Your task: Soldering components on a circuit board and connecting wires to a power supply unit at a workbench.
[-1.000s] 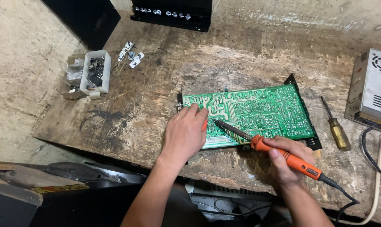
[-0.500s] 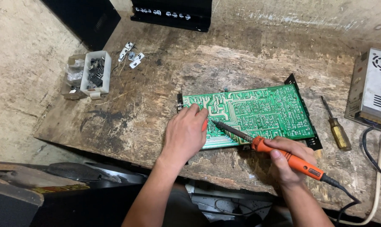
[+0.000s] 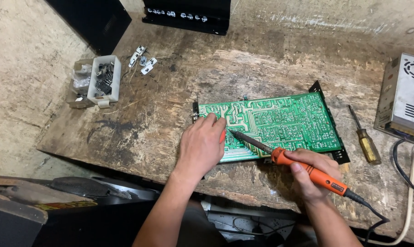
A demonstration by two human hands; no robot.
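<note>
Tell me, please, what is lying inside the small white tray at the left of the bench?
The white tray holds a heap of small dark parts with metal legs. What kind they are is too small to tell, and whatever lies beneath the heap is covered.

A right hand (image 3: 313,176) held an orange soldering iron (image 3: 303,168) to a green circuit board (image 3: 280,121) steadied by the left hand (image 3: 201,146) on a worn wooden bench (image 3: 170,87).

I see a worn, stained wooden bench (image 3: 179,87). Lying on it: green circuit board (image 3: 284,121) at centre, yellow-handled screwdriver (image 3: 364,137) just right of it, grey metal box (image 3: 406,98) at right edge, white parts tray (image 3: 105,80) far left, small metal brackets (image 3: 143,59) near tray.
</note>
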